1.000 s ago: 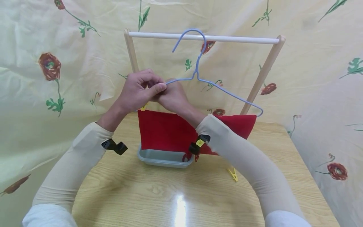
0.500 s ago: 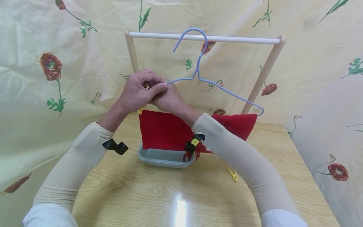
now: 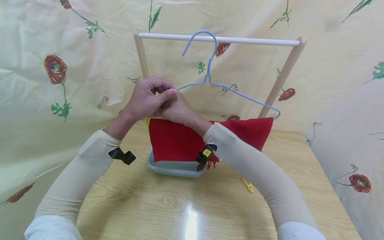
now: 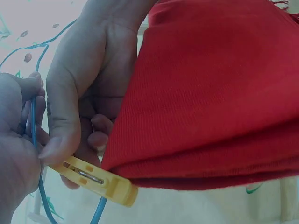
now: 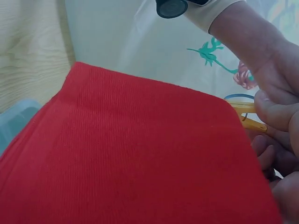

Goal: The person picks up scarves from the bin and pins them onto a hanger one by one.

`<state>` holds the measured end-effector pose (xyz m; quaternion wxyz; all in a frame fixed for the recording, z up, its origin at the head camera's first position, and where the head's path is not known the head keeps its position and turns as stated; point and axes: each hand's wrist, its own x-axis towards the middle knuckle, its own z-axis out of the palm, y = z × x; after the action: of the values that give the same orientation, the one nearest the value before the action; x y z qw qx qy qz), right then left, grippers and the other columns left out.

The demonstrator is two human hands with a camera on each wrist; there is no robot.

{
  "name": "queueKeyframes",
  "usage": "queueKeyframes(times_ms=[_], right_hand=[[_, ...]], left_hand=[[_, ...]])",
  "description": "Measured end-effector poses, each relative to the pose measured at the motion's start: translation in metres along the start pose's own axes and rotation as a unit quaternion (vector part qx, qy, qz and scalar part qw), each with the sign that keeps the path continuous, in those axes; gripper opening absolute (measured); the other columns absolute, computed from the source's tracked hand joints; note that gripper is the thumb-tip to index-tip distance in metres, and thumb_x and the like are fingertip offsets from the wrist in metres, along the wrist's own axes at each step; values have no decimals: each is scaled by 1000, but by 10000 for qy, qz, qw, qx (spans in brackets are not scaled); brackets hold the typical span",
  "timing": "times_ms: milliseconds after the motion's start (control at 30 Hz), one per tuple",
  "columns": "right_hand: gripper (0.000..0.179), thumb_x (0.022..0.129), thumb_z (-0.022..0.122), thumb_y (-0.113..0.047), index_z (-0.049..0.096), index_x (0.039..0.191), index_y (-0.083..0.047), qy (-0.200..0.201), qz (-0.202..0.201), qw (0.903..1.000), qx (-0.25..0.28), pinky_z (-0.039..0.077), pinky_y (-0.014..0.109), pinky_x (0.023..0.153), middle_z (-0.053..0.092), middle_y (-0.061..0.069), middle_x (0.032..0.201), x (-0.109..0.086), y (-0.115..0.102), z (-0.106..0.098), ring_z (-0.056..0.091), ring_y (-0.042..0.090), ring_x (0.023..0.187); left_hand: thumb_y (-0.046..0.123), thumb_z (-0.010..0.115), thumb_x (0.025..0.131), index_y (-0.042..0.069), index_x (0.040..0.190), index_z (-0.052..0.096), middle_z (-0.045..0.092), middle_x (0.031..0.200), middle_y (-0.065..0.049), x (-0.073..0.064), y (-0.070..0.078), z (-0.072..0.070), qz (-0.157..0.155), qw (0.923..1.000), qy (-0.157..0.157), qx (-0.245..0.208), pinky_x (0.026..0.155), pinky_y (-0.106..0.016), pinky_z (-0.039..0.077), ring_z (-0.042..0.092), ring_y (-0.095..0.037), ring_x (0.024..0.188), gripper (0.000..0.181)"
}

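A blue wire hanger (image 3: 209, 66) is held up at its left side, where my left hand (image 3: 147, 96) grips the wire. Folded over its lower part, a red scarf (image 3: 177, 141) hangs down, its fringe showing near the basin. My right hand (image 3: 177, 108) crosses in front of the scarf and meets the left one. In the left wrist view, the right thumb and fingers pinch the handles of a yellow clothespin (image 4: 93, 179); its tip is at the scarf's corner beside the wire. The right wrist view shows the clothespin (image 5: 245, 108) at the scarf's edge, the fingers partly hidden.
Behind the hanger stands a wooden rack with a white bar (image 3: 255, 40). A grey-blue basin (image 3: 177, 172) sits on the wooden table (image 3: 150, 206) under the scarf. Another yellow clothespin (image 3: 248, 185) lies by the right forearm. Flowered cloth (image 3: 99, 66) surrounds the table.
The right wrist has shifted slightly left, and the clothespin has moved a little left with it. The scarf's lower left edge hangs slightly lower. Both hands keep their grip.
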<state>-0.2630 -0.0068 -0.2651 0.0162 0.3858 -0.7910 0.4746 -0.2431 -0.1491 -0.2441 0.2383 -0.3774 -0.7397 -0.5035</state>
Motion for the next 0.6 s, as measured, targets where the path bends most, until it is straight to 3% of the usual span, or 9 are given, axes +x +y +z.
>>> queueKeyframes(times_ms=[367, 600], right_hand=[[37, 84, 84, -19, 67, 114, -7, 4, -177, 9997, 180, 54, 29, 75, 67, 2, 100, 0, 0, -1, 60, 16, 90], [35, 84, 83, -20, 63, 111, -9, -332, -343, 9988, 129, 55, 30, 75, 65, 1, 98, 1, 0, 0, 62, 15, 88]], left_hand=[[-1, 77, 88, -5, 90, 77, 66, 77, -8, 0, 2, -1, 114, 9996, -215, 111, 64, -26, 43, 54, -17, 70, 4], [0, 77, 89, -4, 90, 77, 67, 77, -7, -2, 2, -1, 34, 9993, -312, 221, 61, -24, 44, 54, -16, 67, 4]])
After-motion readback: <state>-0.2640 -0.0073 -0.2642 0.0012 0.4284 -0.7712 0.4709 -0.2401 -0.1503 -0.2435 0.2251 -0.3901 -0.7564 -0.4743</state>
